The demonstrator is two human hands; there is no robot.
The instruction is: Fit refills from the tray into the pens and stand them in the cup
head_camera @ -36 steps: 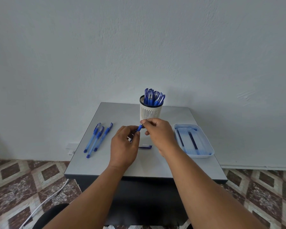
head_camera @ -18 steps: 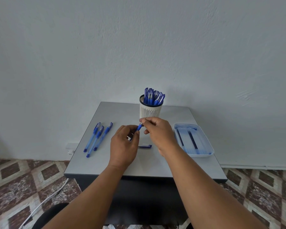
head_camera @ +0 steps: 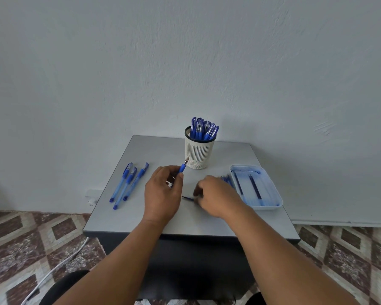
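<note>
Here, left hand (head_camera: 163, 192) curled round a slim blue plastic pen (head_camera: 182, 168), tip up; right hand (head_camera: 216, 195) blurred over a cap (head_camera: 187, 198), grip unclear, beside the ribbed cup (head_camera: 198, 155).

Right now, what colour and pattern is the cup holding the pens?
Cream-white cup with vertical slots and a dark rim; head view.

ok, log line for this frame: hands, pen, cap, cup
left hand: holds pen, tip up | right hand: reaching for cap on table | cup: holds pens
</note>
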